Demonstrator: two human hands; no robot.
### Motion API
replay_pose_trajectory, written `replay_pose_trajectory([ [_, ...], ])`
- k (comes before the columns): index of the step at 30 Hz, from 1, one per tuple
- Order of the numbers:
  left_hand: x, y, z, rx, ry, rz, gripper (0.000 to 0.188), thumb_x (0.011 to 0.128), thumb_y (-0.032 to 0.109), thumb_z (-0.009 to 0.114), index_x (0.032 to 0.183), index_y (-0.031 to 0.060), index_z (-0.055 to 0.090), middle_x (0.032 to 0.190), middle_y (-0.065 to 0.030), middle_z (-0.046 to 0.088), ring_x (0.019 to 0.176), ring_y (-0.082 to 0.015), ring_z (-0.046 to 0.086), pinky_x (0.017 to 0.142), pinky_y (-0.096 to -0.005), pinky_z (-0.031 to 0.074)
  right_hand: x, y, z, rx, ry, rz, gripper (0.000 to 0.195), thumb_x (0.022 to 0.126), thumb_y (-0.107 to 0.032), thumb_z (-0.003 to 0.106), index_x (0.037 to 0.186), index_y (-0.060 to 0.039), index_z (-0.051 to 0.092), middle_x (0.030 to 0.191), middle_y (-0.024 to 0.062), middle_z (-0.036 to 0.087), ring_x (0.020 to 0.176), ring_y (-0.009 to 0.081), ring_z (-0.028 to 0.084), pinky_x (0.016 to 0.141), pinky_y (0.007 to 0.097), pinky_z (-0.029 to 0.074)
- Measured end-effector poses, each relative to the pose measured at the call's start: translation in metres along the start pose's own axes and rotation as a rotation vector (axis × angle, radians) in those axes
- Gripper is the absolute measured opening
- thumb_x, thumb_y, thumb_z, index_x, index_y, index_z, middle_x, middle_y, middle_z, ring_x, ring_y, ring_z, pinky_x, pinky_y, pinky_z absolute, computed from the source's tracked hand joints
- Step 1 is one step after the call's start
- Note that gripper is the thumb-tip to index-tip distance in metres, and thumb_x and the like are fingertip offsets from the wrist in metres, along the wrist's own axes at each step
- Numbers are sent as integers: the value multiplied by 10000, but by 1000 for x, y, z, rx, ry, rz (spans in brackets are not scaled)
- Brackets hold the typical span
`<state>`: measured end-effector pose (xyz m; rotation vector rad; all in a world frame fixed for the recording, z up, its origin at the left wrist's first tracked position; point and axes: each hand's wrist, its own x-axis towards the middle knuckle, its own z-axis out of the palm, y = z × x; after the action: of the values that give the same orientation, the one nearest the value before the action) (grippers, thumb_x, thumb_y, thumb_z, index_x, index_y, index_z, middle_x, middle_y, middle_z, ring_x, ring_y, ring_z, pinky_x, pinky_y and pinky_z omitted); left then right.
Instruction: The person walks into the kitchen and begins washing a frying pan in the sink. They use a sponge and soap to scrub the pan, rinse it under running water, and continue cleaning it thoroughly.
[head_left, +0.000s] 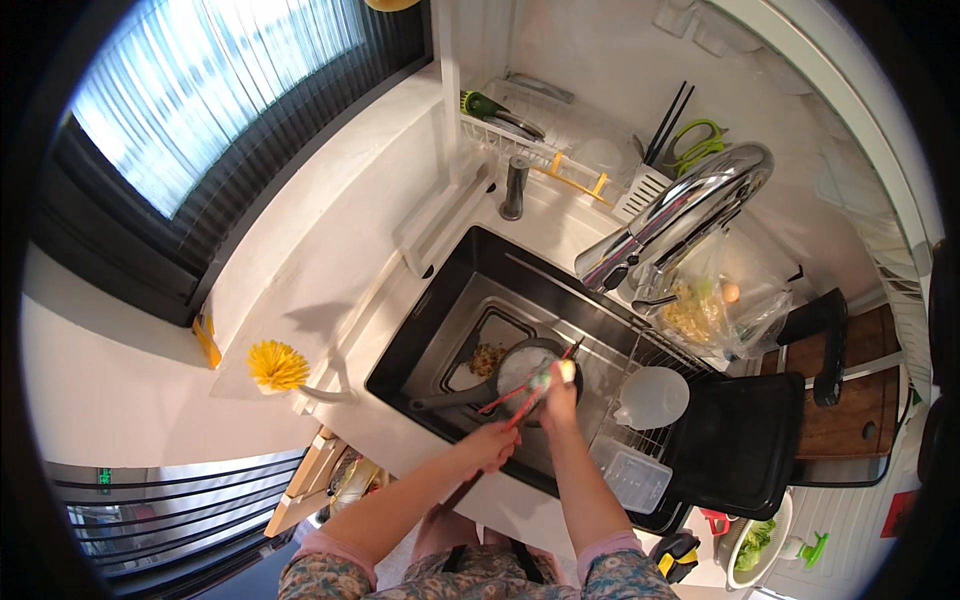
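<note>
My left hand (489, 448) is shut around long red-and-dark sticks (523, 415), apparently chopsticks, at the near side of the sink. Against their upper part, my right hand (559, 397) presses a blurred yellow-and-green sponge (565, 370). Both hands are above a dark frying pan (480, 395) that sits in the black sink (450, 300), its handle pointing left. Whitish, foamy liquid (521, 367) shows inside the pan, partly hidden by the sponge and right hand. Food scraps (486, 361) lie on the sink floor just left of the pan.
A chrome faucet (675, 210) arches over the sink's far right. On the right-hand rack (637, 352) stand a translucent bowl (654, 397) and a plastic container (637, 480), beside a black tray (739, 442). A yellow brush (278, 366) stands left; a lettuce colander (761, 544) lower right.
</note>
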<state>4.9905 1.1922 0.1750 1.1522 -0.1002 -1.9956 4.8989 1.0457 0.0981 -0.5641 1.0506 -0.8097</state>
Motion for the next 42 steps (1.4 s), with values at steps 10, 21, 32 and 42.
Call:
replay_pose_trajectory([
  [10, 4, -5, 8, 187, 298, 68, 291, 966, 364, 364, 843, 111, 438, 587, 42, 344, 427, -67, 272, 370, -234, 206, -48, 17, 24, -188, -114, 95, 284, 921, -324, 506, 935, -42, 535, 783, 81, 600, 652, 193, 578, 596, 342, 478],
  [21, -3, 1, 2, 84, 243, 52, 280, 966, 363, 368, 831, 124, 423, 572, 56, 307, 422, -64, 249, 376, -239, 195, -34, 10, 32, -195, -110, 185, 256, 902, -285, 553, 952, -36, 521, 820, 80, 586, 712, 182, 580, 613, 329, 473],
  [32, -13, 4, 2, 27, 258, 75, 259, 967, 346, 373, 835, 129, 423, 568, 63, 293, 423, -55, 243, 377, -229, 185, -43, 13, 49, -91, -116, 148, 272, 908, -296, 543, 897, -26, 514, 711, 81, 586, 594, 190, 572, 518, 322, 467],
  [42, -12, 0, 2, -23, 189, 67, 237, 968, 316, 372, 829, 133, 430, 575, 65, 299, 425, -53, 234, 379, -224, 180, -38, 16, 40, -112, -65, 188, 278, 911, -311, 535, 920, -34, 511, 745, 93, 597, 635, 200, 585, 563, 328, 478],
])
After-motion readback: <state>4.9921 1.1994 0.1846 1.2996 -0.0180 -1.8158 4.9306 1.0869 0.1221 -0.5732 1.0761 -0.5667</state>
